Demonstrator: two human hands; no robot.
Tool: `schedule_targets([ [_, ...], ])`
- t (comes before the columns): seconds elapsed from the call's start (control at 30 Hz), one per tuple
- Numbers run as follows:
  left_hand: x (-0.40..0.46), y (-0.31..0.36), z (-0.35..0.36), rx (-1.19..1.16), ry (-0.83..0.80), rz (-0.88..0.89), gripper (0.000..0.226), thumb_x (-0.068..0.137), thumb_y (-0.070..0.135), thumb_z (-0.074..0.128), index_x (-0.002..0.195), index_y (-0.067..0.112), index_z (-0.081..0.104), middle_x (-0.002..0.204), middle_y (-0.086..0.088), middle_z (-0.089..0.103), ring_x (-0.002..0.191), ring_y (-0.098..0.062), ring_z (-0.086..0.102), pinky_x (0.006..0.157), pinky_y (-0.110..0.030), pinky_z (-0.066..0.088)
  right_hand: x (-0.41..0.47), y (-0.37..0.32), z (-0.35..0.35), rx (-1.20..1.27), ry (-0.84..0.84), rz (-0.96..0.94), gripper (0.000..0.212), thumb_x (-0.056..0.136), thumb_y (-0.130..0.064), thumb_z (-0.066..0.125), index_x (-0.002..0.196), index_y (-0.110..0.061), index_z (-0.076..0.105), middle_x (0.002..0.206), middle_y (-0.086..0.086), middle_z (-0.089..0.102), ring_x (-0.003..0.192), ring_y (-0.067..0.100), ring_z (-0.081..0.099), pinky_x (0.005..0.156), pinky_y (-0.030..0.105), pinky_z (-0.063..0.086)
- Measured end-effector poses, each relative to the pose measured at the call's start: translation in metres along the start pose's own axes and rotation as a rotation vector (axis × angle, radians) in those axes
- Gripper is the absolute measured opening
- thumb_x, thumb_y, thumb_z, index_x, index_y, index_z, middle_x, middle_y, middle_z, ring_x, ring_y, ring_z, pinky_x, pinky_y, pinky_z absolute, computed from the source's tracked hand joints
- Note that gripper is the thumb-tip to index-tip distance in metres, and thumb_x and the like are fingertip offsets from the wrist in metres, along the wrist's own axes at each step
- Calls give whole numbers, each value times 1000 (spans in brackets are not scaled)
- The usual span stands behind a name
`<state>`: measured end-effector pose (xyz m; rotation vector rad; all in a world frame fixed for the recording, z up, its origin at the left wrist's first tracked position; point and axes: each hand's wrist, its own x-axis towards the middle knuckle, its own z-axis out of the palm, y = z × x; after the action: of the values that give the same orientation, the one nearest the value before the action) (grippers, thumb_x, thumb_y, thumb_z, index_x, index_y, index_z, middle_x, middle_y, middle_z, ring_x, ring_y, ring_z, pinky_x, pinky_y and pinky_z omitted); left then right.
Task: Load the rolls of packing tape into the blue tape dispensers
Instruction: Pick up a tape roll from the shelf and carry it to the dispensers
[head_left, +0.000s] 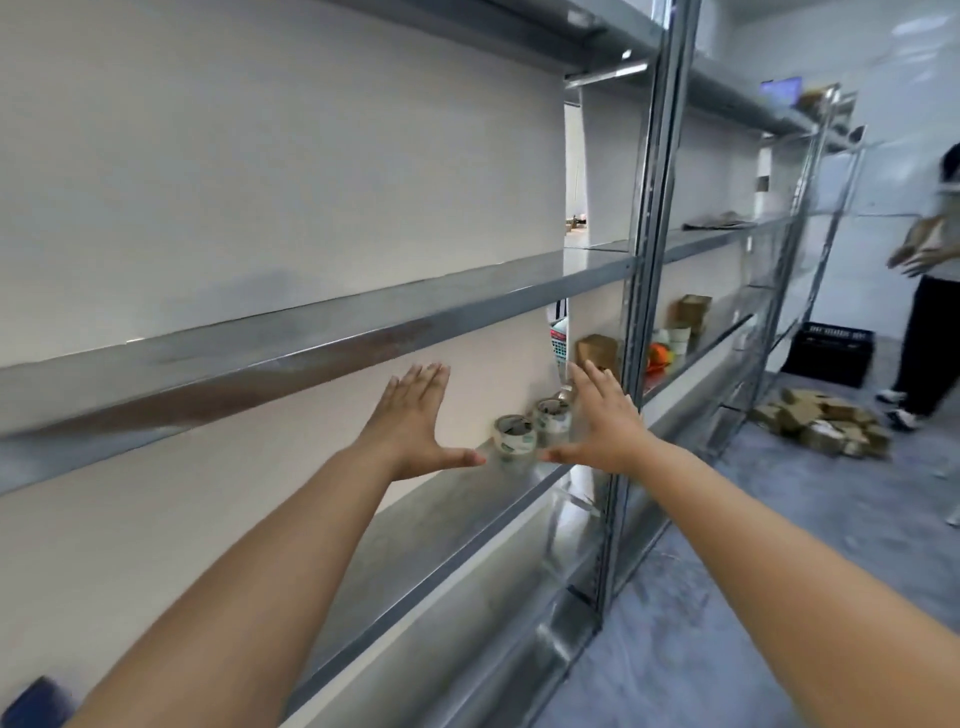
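Observation:
Two clear rolls of packing tape stand on a metal shelf (415, 525): the nearer roll (515, 435) and a second roll (554, 418) just behind it. A third roll seems partly hidden behind my right hand. My left hand (413, 423) is stretched out flat, fingers apart, to the left of the nearer roll and holds nothing. My right hand (602, 421) is likewise flat and empty, just right of the rolls. A dark blue object (36, 704) shows at the bottom left corner; whether it is a dispenser I cannot tell.
Long metal shelving runs along the white wall, with an upright post (636, 332) right of my hands. Further along lie cardboard boxes (597, 351) and an orange item (660, 356). A black crate (828, 353), a box pile (826, 423) and a standing person (930, 291) are at right.

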<state>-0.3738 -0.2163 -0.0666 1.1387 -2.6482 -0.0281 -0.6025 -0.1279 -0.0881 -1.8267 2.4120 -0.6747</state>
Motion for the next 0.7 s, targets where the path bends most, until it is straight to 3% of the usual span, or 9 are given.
schedule_targets([
  [0.37, 115, 35, 93, -83, -117, -293, 118, 68, 69, 61, 148, 18, -7, 160, -3, -9, 147, -22, -10, 118, -46, -8, 120, 121, 14, 8, -143, -125, 120, 63, -58, 74, 148, -23, -4, 159, 1, -7, 146, 23, -10, 118, 48, 3],
  [0.7, 197, 26, 148, -116, -203, -398, 115, 69, 68, 60, 148, 20, -9, 159, -1, -11, 146, -19, -14, 118, -43, -10, 210, 160, 72, 21, -289, -211, 113, 66, -54, 73, 148, -24, 2, 159, 4, -3, 146, 25, -7, 118, 40, 3],
])
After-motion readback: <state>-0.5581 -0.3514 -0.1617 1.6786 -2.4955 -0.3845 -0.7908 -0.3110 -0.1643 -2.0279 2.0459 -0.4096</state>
